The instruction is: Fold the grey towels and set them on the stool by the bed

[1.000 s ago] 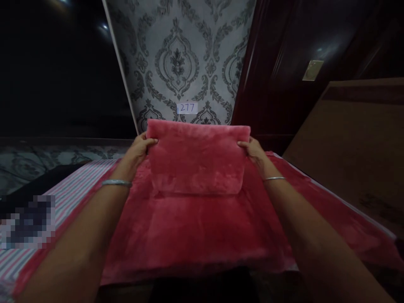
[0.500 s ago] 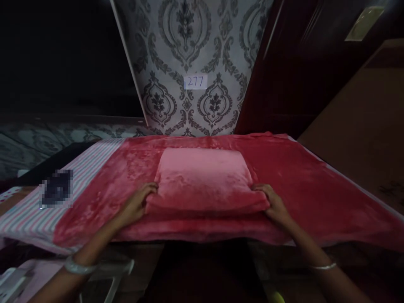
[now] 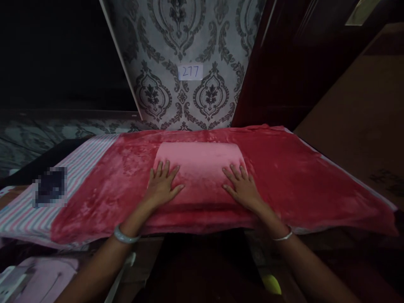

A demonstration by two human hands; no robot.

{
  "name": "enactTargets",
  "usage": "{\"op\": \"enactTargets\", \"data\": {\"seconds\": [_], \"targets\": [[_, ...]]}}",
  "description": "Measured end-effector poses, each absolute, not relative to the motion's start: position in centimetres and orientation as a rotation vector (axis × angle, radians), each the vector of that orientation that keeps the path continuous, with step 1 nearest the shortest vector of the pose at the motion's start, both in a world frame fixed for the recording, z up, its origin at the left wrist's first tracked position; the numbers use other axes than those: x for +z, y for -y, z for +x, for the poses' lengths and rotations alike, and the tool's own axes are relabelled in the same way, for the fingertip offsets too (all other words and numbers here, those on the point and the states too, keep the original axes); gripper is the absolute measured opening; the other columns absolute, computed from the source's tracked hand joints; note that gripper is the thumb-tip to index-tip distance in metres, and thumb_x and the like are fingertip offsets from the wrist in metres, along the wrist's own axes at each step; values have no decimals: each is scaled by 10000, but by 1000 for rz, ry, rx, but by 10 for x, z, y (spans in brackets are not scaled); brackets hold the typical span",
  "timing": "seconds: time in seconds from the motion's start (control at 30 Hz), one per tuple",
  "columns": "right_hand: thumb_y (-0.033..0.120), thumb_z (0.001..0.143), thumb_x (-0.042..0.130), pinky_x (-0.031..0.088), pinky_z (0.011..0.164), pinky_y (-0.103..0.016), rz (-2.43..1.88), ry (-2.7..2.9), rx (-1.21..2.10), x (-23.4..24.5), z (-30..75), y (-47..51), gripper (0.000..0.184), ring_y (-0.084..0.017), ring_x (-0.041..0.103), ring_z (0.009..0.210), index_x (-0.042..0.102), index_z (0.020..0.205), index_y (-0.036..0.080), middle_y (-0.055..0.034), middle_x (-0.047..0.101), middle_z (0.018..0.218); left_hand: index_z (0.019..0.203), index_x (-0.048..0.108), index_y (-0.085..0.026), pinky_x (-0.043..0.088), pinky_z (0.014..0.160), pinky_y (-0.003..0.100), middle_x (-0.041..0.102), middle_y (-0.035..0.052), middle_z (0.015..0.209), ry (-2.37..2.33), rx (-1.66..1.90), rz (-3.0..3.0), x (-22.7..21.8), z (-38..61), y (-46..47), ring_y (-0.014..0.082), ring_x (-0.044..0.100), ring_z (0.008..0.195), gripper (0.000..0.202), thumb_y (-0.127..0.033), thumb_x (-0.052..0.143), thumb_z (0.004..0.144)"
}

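A folded pink plush cloth [image 3: 200, 168] lies flat on a larger red plush blanket [image 3: 284, 176] spread over the table. My left hand [image 3: 162, 183] rests palm down on the folded cloth's near left part, fingers spread and open. On its near right part my right hand [image 3: 241, 187] presses flat in the same way, fingers apart. Both wrists wear silver bangles. Neither hand holds anything.
A striped sheet [image 3: 38, 206] shows under the blanket at the left, with a blurred dark patch on it. A patterned wall with a label reading 277 [image 3: 190, 72] stands behind. A dark wooden door is at the right. A white plastic chair [image 3: 19, 282] sits low left.
The folded cloth was held up in both hands, then laid down on the blanket. My hands let go of its sides and now lie flat on top of it.
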State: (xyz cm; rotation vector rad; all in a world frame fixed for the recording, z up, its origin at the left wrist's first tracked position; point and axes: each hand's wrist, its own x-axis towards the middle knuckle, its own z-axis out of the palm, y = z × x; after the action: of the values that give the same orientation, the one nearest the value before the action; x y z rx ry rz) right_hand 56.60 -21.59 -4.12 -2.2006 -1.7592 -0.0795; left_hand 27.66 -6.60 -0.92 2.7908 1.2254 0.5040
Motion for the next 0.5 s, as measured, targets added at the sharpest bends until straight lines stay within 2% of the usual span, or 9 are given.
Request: {"op": "enactTargets", "data": {"seconds": [0.1,0.27,0.43,0.5], "targets": [[524,1004,432,294,1157,-651,-2201,1763,-93,-63,565,219,622,-385,86,1547,353,1588,328,-28,202,1686,1513,482,-261,303,1161,660,272,149,1667,-1275,437,2784,-30,273,64,427,171,1541,721,-572,607,874],[519,1007,434,278,1186,-610,-2161,1752,-120,-69,568,223,613,-358,74,1553,377,1580,309,-28,235,1677,1532,452,-253,414,1080,661,227,155,1679,-1272,388,2797,-36,269,60,426,151,1547,715,-584,551,906],[518,1003,443,282,1197,-570,-2138,1704,-137,-65,563,218,590,-336,86,1556,439,1549,297,-27,290,1658,1464,544,-249,321,1172,628,320,138,1652,-1219,539,2784,-40,268,54,396,212,1540,657,-563,587,887],[518,997,439,292,1196,-557,-2140,1610,-110,-67,566,218,595,-332,123,1553,457,1539,272,-44,307,1651,1448,556,-230,293,1199,601,315,144,1654,-1192,661,2728,-40,263,50,380,212,1543,646,-537,598,882]]}}
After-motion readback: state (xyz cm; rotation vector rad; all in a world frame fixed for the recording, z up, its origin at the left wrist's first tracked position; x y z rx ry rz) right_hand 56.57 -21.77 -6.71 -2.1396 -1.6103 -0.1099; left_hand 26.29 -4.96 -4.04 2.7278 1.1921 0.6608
